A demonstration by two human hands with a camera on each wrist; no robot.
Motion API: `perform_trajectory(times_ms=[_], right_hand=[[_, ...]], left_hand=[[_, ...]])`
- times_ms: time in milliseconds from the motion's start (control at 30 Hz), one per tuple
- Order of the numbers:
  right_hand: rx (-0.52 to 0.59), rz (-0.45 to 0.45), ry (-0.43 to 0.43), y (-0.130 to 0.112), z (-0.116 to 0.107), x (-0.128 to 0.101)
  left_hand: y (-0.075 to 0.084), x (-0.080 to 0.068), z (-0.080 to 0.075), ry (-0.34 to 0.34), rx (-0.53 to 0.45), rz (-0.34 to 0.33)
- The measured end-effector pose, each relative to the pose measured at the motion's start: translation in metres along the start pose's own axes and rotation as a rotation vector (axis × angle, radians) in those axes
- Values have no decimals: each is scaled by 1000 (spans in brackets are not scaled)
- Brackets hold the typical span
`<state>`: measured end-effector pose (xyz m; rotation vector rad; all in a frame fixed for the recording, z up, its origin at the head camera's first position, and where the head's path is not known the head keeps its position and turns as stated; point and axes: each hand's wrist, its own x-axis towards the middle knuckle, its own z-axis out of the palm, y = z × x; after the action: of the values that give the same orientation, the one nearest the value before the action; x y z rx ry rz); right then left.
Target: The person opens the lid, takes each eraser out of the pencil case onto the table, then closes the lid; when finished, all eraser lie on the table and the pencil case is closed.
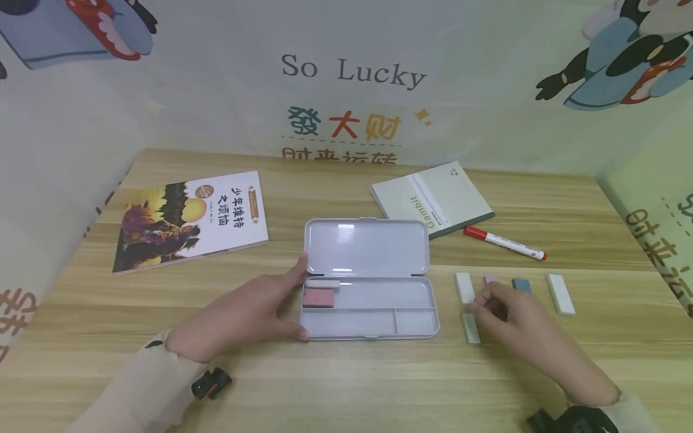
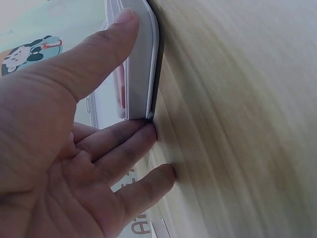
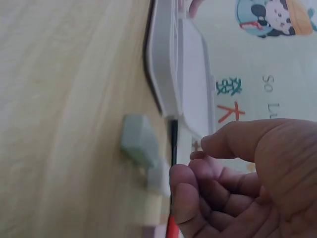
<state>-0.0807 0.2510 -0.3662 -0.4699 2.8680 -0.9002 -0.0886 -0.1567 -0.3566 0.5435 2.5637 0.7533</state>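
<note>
An open pale pencil case [image 1: 352, 322] lies on the table, its lid tipped back. My left hand [image 1: 243, 310] grips its left end, thumb at the front corner and fingers toward the hinge. In the case's rear compartment are a pink block [image 1: 318, 297] and a white block [image 1: 323, 284], both eraser-like. To the right, my right hand [image 1: 520, 319] hovers over a group of loose blocks, fingers loosely bent, nothing visible between thumb and fingertips. Closest to it are a white block [image 1: 464, 287] and a green block [image 3: 138, 141]; a pink block [image 1: 490, 279] and a blue block [image 1: 522, 285] are partly hidden.
Another white block [image 1: 560, 294] lies farther right. Behind the case are a notebook [image 1: 433, 198] and a red-capped marker [image 1: 506, 243]. A picture-covered book [image 1: 189, 222] lies at the back left, and a printed cloth wall [image 1: 216, 90] rises behind the table.
</note>
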Motion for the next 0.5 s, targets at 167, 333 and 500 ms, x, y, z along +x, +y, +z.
perform_trajectory(times_ms=[167, 333, 500], right_hand=[[8, -171, -16, -29, 3, 28], [5, -270, -129, -57, 16, 55], [-60, -348, -224, -81, 33, 78]], left_hand=[[0, 0, -1, 5, 6, 8], [1, 1, 0, 10, -4, 15], [-1, 0, 1, 13, -8, 1]])
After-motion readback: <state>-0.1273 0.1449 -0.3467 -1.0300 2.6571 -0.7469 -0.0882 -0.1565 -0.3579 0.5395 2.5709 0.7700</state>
